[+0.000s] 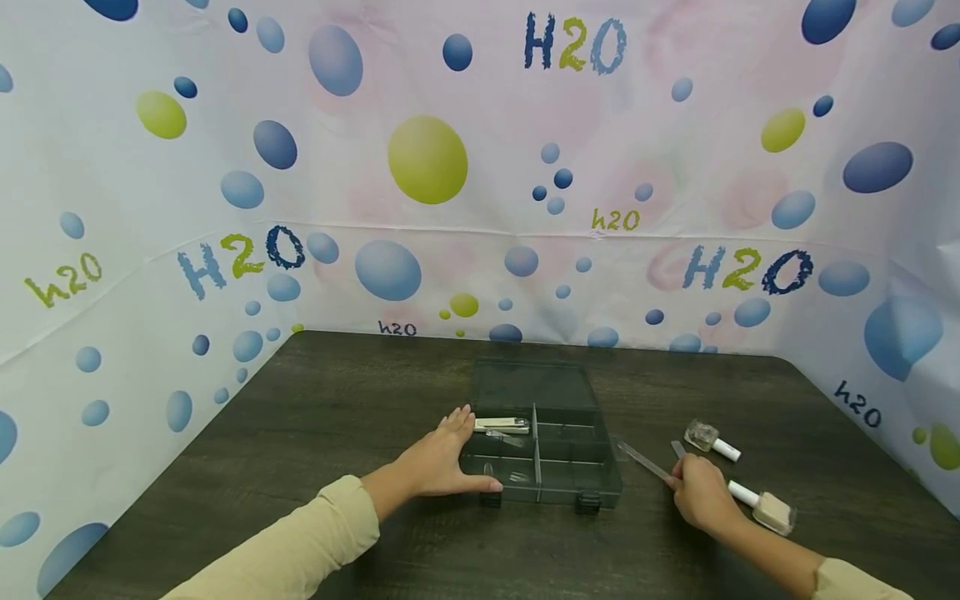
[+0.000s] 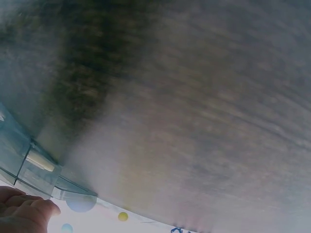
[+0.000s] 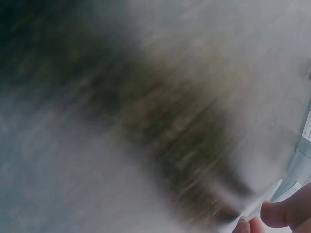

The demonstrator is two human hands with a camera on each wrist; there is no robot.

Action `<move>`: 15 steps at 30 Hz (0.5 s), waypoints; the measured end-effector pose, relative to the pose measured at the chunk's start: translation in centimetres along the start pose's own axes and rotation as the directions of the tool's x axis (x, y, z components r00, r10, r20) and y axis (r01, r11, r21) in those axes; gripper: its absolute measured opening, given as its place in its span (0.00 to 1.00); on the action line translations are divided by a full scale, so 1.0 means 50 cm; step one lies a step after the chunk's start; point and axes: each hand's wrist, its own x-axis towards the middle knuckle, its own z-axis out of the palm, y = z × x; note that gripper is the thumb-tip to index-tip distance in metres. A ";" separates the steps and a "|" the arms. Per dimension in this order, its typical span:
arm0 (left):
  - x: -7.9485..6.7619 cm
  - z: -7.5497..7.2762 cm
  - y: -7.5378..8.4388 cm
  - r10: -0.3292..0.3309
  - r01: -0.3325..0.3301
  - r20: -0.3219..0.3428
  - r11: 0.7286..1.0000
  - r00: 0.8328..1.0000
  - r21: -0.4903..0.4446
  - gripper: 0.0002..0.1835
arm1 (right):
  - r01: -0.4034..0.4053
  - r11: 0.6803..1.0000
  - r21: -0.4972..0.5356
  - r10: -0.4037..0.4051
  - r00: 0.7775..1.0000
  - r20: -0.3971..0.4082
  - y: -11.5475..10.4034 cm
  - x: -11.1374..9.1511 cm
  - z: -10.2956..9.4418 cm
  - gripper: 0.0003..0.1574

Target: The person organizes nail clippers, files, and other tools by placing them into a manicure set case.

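A dark translucent divided box [image 1: 579, 493] lies on the table with its lid [image 1: 532, 383] folded back. My left hand [image 1: 442, 458] rests on its left side, fingers extended and thumb at the front edge; the left wrist view catches only part of this hand. In the back left compartment are cream nail clippers [image 1: 501, 425], with a small clear piece in front of them. Right of the box, my right hand [image 1: 705, 493] pinches a thin pale strip like a nail file [image 1: 643, 460]. Beside it a short grey end [image 1: 678, 449] pokes out past the fingers.
Two nail polish bottles with white caps lie on their sides near my right hand: a clear one [image 1: 702, 435] behind it and a beige one [image 1: 774, 512] to its right. Small clear pieces [image 1: 519, 477] sit in the box's front left compartment. A printed curtain [image 1: 525, 283] borders the dark table [image 1: 360, 375].
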 end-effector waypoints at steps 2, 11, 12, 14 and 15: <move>0.000 0.000 0.000 -0.003 0.003 -0.001 1.000 1.000 -0.002 0.55 | 0.000 1.000 -0.001 0.000 1.000 0.003 0.000 0.000 -0.003 0.07; -0.002 -0.002 0.001 -0.008 0.008 0.006 1.000 1.000 -0.002 0.56 | 0.034 0.999 0.013 -0.033 0.998 -0.055 0.003 -0.002 -0.019 0.07; -0.002 -0.002 0.002 -0.009 0.009 0.007 1.000 1.000 -0.004 0.56 | 0.041 0.999 0.019 -0.039 0.996 -0.076 0.002 -0.002 -0.021 0.07; -0.003 -0.002 0.002 -0.011 0.011 0.008 1.000 1.000 -0.002 0.56 | 0.054 0.998 0.035 -0.050 0.991 -0.123 -0.001 -0.003 -0.025 0.07; -0.003 -0.002 0.002 -0.011 0.011 0.008 1.000 1.000 -0.001 0.56 | 0.067 0.997 0.044 -0.060 0.987 -0.147 -0.002 -0.003 -0.027 0.07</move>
